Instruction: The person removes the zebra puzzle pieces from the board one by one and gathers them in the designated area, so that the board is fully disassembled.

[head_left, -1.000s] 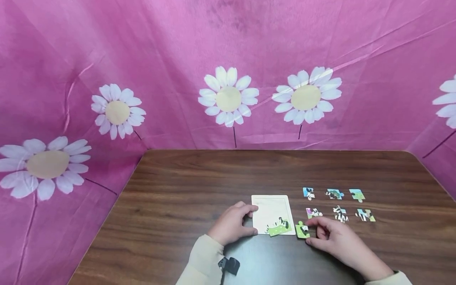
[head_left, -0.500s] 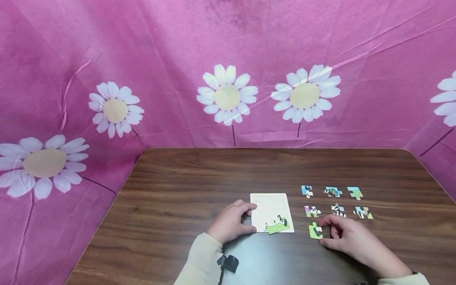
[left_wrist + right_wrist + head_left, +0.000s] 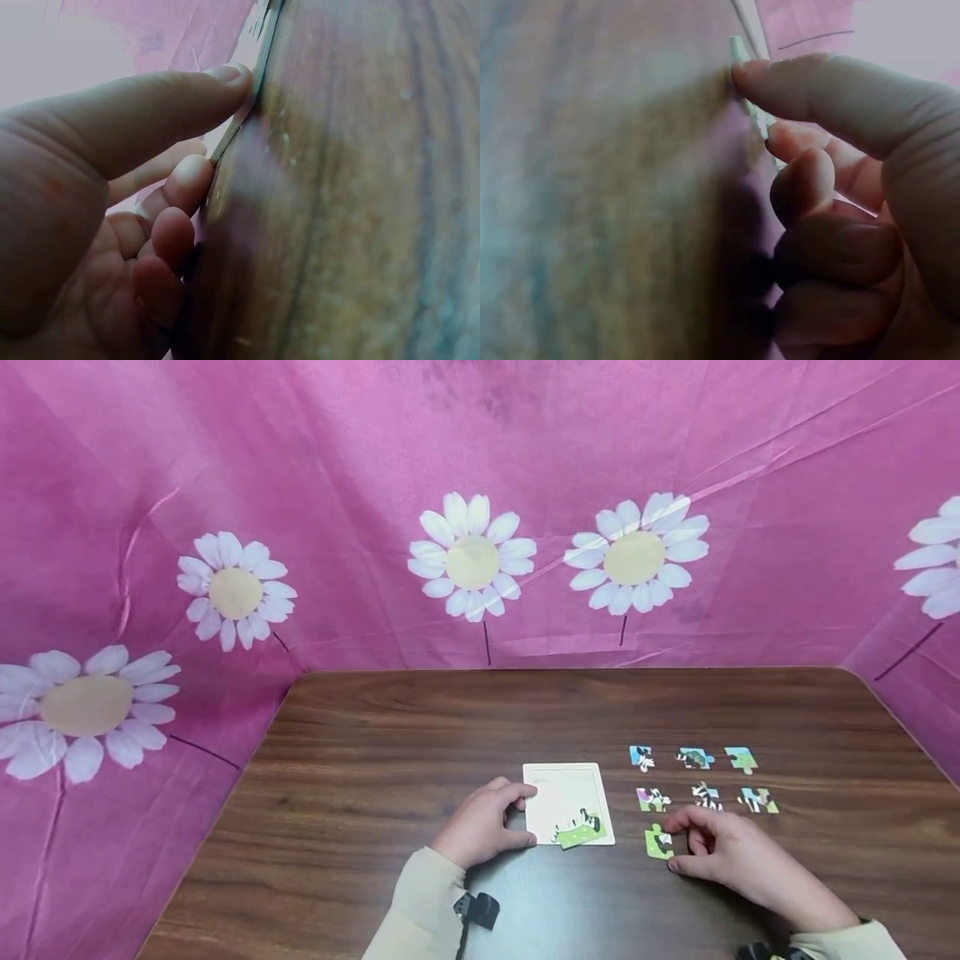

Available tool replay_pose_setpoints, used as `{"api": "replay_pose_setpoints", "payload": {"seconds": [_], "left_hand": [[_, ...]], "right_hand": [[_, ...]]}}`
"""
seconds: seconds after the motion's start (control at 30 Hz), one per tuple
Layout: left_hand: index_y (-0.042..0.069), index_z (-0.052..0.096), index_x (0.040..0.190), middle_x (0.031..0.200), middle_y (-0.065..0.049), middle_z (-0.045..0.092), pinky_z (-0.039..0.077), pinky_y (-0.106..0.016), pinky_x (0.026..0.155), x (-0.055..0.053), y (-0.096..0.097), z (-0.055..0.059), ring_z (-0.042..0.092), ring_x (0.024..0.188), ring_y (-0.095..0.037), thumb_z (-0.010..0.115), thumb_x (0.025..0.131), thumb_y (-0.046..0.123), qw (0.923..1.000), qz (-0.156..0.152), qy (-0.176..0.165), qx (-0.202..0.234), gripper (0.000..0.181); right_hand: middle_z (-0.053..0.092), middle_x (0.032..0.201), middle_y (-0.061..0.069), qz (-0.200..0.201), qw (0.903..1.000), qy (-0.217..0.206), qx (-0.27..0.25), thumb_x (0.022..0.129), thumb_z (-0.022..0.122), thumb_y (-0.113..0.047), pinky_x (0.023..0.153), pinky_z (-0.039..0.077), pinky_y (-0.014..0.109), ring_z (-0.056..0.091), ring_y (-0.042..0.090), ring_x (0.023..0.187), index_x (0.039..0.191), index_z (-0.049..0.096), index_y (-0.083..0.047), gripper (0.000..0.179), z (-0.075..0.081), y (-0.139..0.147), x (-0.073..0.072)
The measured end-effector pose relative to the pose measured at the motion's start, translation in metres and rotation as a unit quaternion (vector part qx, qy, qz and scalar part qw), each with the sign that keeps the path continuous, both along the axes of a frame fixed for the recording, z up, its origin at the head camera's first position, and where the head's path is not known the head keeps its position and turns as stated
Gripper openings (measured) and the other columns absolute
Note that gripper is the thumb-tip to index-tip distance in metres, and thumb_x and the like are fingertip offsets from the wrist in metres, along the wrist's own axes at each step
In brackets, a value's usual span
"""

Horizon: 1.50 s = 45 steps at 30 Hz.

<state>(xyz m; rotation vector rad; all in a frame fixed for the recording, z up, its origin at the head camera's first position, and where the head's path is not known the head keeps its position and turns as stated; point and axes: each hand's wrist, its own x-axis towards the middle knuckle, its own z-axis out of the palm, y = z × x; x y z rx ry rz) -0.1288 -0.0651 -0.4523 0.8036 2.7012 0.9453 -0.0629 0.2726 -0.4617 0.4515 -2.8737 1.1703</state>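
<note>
A square, pale puzzle board (image 3: 558, 793) lies on the table in the head view. My left hand (image 3: 483, 827) holds its left edge, thumb near the front corner and curled fingers further back; the left wrist view shows the thumb (image 3: 217, 82) on that edge. In the board's front right part, a green puzzle section with black-and-white animal shapes (image 3: 581, 833) sits askew, overlapping the front rim. To the right, my right hand (image 3: 723, 852) pinches a green puzzle piece (image 3: 657, 843) between thumb and index finger, low at the tabletop. The other right fingers (image 3: 836, 247) are curled.
Behind the right hand, several loose puzzle pieces lie in two rows, including a blue-and-green one (image 3: 742, 758) and a pink-and-green one (image 3: 652, 799). The brown wooden table (image 3: 360, 760) ends at a pink curtain (image 3: 360, 485) with daisies.
The right hand has carried the green puzzle piece rightward, from beside the board to in front of the loose pieces. My left hand stays on the board; the head view has shifted slightly.
</note>
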Motion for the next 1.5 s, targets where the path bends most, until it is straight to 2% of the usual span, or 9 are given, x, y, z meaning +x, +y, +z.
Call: {"api": "replay_pose_setpoints", "payload": {"seconds": [0.17,0.37,0.5,0.57,0.7,0.77,0.93,1.17,1.5], "left_hand": [[0.014,0.067,0.126,0.097,0.010,0.059,0.045,-0.023,0.081,-0.003,-0.001,0.004,0.055,0.086,-0.005,0.088,0.074,0.024,1.0000,0.000,0.005,-0.002,0.057],[0.015,0.066,0.127,0.098,0.010,0.059,0.045,-0.024,0.082,-0.005,-0.003,0.004,0.055,0.088,-0.005,0.088,0.075,0.025,1.0000,0.003,0.007,-0.005,0.058],[0.015,0.066,0.128,0.098,0.010,0.059,0.045,-0.025,0.082,-0.007,-0.002,0.005,0.055,0.088,-0.006,0.087,0.076,0.025,1.0000,0.004,0.007,-0.004,0.057],[0.015,0.066,0.128,0.098,0.010,0.059,0.045,-0.025,0.082,-0.009,-0.002,0.006,0.055,0.088,-0.006,0.087,0.076,0.025,1.0000,0.003,0.008,-0.003,0.057],[0.015,0.066,0.128,0.097,0.010,0.058,0.044,-0.024,0.081,-0.010,-0.002,0.006,0.054,0.087,-0.005,0.087,0.075,0.025,0.9999,0.000,0.010,-0.004,0.057],[0.015,0.066,0.128,0.097,0.010,0.058,0.044,-0.024,0.081,-0.010,-0.001,0.005,0.054,0.086,-0.005,0.087,0.076,0.026,0.9999,-0.001,0.011,-0.005,0.057],[0.016,0.067,0.128,0.097,0.011,0.058,0.044,-0.023,0.081,-0.003,0.001,0.001,0.054,0.086,-0.005,0.087,0.076,0.026,1.0000,-0.005,0.004,0.000,0.057],[0.017,0.067,0.127,0.095,0.013,0.057,0.043,-0.021,0.079,0.004,0.003,-0.003,0.053,0.085,-0.003,0.088,0.074,0.026,1.0000,-0.005,-0.001,-0.005,0.057],[0.017,0.069,0.124,0.095,0.012,0.058,0.043,-0.020,0.078,0.002,-0.001,0.000,0.053,0.084,-0.003,0.089,0.072,0.026,0.9999,-0.008,0.008,-0.001,0.056]], "right_hand": [[0.043,0.066,-0.017,0.004,0.9996,0.017,-0.022,0.074,0.087,-0.013,0.052,0.034,0.022,0.041,-0.001,0.057,0.096,0.069,-0.015,0.028,0.015,-0.017,-0.006],[0.043,0.066,-0.019,0.050,0.9981,0.034,-0.014,0.077,0.086,-0.018,0.053,0.037,0.022,0.040,-0.003,0.057,0.098,0.069,-0.017,0.027,0.027,-0.055,-0.015],[0.044,0.066,-0.018,0.072,0.9971,0.026,0.000,0.078,0.084,-0.017,0.054,0.038,0.022,0.040,-0.004,0.057,0.100,0.069,-0.015,0.027,0.032,-0.078,-0.023],[0.045,0.067,-0.017,0.079,0.9964,0.026,0.015,0.078,0.083,-0.017,0.056,0.039,0.022,0.041,-0.003,0.059,0.100,0.070,-0.014,0.026,0.033,-0.089,-0.027],[0.047,0.074,-0.015,0.081,0.9926,0.046,0.078,0.076,0.084,-0.021,0.060,0.039,0.025,0.042,-0.001,0.065,0.098,0.071,-0.016,0.026,0.035,-0.106,-0.035],[0.047,0.075,-0.014,0.075,0.9903,0.040,0.110,0.074,0.084,-0.021,0.061,0.039,0.026,0.042,0.002,0.066,0.098,0.071,-0.017,0.027,0.036,-0.112,-0.036],[0.045,0.073,-0.013,0.073,0.9881,0.003,0.135,0.072,0.083,-0.020,0.058,0.036,0.026,0.040,0.003,0.064,0.098,0.070,-0.018,0.029,0.029,-0.117,-0.033],[0.043,0.071,-0.016,0.088,0.9903,0.024,0.105,0.071,0.083,-0.023,0.056,0.034,0.024,0.037,0.000,0.061,0.093,0.064,-0.023,0.028,0.016,-0.114,-0.028],[0.043,0.070,-0.016,0.081,0.9905,0.022,0.109,0.065,0.079,-0.021,0.054,0.032,0.024,0.036,0.000,0.059,0.089,0.059,-0.026,0.032,0.017,-0.119,-0.031]]}}
